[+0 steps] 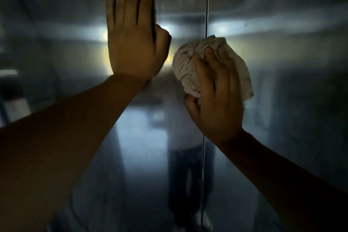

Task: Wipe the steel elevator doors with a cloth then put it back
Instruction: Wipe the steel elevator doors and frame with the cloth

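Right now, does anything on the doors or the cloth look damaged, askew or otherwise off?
Nothing stands out. The left hand lies flat on the left door, and the right hand holds the bunched cloth over the centre seam, which runs straight. The steel shows only blurred reflections.

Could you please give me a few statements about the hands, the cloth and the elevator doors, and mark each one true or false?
1. The right hand grips a bunched cloth. True.
2. The left hand is curled into a fist. False: it lies flat on the left door, fingers straight.
3. The cloth sits over the seam between the doors. True.
4. The cloth is dark blue. False: it is pale, off-white.
5. Both hands hold the cloth. False: only the right one does.
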